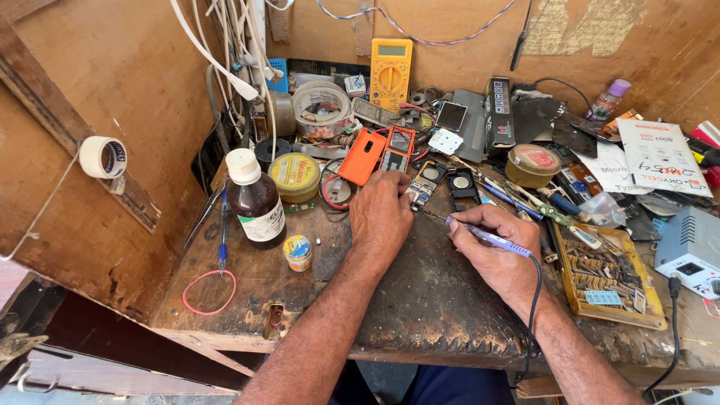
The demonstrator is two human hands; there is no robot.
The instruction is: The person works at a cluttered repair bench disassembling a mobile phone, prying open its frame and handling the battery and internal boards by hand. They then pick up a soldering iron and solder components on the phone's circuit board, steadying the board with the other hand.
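On scarred wooden desk (420,300) | small circuit board (420,193) pinned under left hand (381,214) fingertips | right hand (491,247) grips slim purple soldering iron (487,237), tip just right of board.

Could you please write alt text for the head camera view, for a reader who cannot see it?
A person's right hand holds a corded soldering iron to a small circuit board steadied by the left hand, on a cluttered wooden workbench with a yellow multimeter.
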